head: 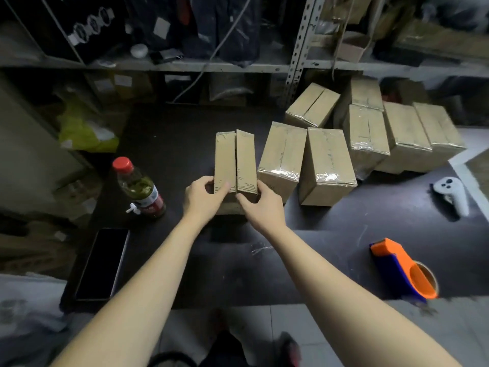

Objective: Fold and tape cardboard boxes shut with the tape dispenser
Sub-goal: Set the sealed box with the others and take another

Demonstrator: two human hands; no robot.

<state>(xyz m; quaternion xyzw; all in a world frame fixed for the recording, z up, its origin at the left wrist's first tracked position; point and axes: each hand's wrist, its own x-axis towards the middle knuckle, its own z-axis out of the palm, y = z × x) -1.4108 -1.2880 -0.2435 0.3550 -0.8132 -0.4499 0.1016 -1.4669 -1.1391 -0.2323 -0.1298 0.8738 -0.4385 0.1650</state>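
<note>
A: Vantage?
B: One head view, wide-angle, facing forward and down over the table (330,234). Forearms enter from the near edge. Left hand (202,196), right hand (264,205) and box (235,160) sit centre, close.
A: Far limit?
B: Shelves (164,67), far side.

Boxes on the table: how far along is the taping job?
Done: the taped boxes clustered on the right show shiny tape over their seams. In hand: the left hand and right hand grip an untaped box, flaps folded together, seam bare. Left: taping it; the tape dispenser lies on the table, untouched.
</note>
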